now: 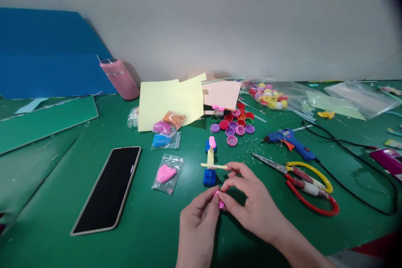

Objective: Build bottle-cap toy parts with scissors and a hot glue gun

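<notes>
Pinching a small bright-pink clay-like piece (221,204) low at centre, fingertips of left hand (200,217) and right hand (253,205) clamped on it. Just beyond, the cream crossbar (216,166) of a blue-based, pink-topped model (210,157) ends at a right finger, contact unclear. Green tabletop (147,222) spans left hand to black-screened, pale-edged smartphone (106,190).

Pinches a small pink lump (221,204) between left hand (199,221) and right hand (251,201). By the clock from there, has a blue-and-yellow model (210,160) at twelve o'clock, with bright round caps (233,125) farther off the same way; a clear bag (178,167) with pink filling (166,173) at ten; a black-screened phone (106,190) flat at nine; a blue glue gun (292,140) at two; red-and-yellow-handled scissors (287,170) at three.
</notes>
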Demonstrator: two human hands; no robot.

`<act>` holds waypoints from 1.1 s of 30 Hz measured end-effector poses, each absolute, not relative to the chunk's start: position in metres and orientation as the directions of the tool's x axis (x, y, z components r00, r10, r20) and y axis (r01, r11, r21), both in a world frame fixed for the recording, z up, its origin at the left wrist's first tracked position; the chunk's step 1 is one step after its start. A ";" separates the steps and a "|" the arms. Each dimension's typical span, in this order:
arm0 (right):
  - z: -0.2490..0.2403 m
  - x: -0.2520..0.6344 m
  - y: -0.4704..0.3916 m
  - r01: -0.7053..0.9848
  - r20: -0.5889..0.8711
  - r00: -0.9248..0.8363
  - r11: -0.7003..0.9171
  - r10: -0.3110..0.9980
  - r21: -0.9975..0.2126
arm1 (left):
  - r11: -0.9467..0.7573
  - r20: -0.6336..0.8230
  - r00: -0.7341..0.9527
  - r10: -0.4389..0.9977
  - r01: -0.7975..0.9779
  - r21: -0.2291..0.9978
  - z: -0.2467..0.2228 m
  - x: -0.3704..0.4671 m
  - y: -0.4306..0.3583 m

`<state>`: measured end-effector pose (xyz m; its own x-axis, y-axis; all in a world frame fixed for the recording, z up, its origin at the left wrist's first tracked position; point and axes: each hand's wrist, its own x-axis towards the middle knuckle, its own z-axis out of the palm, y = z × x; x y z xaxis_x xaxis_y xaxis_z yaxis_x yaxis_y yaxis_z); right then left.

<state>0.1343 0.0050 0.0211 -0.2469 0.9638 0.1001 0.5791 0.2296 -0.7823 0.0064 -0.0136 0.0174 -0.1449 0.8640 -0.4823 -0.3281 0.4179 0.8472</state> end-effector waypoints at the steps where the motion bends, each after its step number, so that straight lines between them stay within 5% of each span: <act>1: 0.021 0.134 0.005 0.589 0.103 -0.242 0.231 0.965 -0.775 | 0.404 -0.462 -0.156 0.873 -0.296 0.865 0.018 0.006 -0.014; 14: 0.018 0.129 0.004 0.647 0.192 -0.213 0.286 0.958 -0.707 | 0.295 -0.296 -0.198 0.934 -0.038 0.955 0.017 0.005 -0.015; 21: 0.022 0.133 0.003 0.519 0.070 -0.219 0.177 0.973 -0.836 | 0.422 -0.451 -0.118 0.885 -0.207 0.883 0.022 0.000 -0.010; 28: 0.021 0.142 0.005 0.394 0.074 -0.490 0.297 0.868 -0.870 | 0.528 -0.517 0.115 0.848 -0.256 0.810 0.035 -0.009 -0.004; 33: 0.019 0.140 0.007 0.312 0.102 -0.479 0.278 0.872 -0.908 | 0.545 -0.509 0.195 0.838 -0.282 0.789 0.036 -0.011 -0.004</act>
<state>0.1397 0.0066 0.0195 -0.4786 0.8720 0.1022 0.3124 0.2779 -0.9084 -0.0108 -0.0041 0.0362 0.1952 0.8381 -0.5094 -0.2824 0.5454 0.7892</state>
